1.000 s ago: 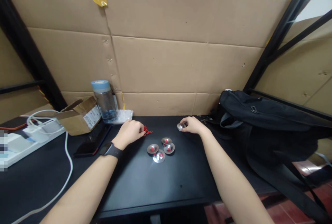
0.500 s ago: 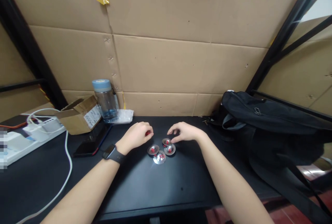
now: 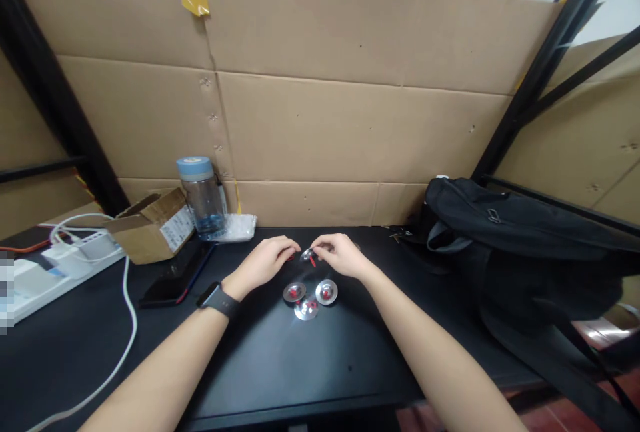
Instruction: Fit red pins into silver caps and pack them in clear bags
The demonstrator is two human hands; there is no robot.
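Observation:
Between my two hands, above the desk, a small silver finger cymbal (image 3: 307,255) with a red loop is tilted, pinched at its edge by my right hand (image 3: 340,255). Close to its left side, my left hand (image 3: 265,261) has its fingers pressed together, and a bit of red shows at the fingertips. Most of what those fingers hold is hidden. Three more finger cymbals lie below the hands: a left one (image 3: 295,293), a right one (image 3: 327,292) and a front one (image 3: 306,309), each with red at its middle.
On the left are a white power strip (image 3: 85,259) with cables, an opened cardboard box (image 3: 150,225), a dark phone (image 3: 175,279) and a water bottle (image 3: 203,199) beside bubble wrap (image 3: 240,227). A black backpack (image 3: 525,239) fills the right. Cardboard (image 3: 320,132) walls the back.
My right hand has picked up the rearmost finger cymbal and carried it up and left, near my left fingertips. The left hand stays about where it was, still closed.

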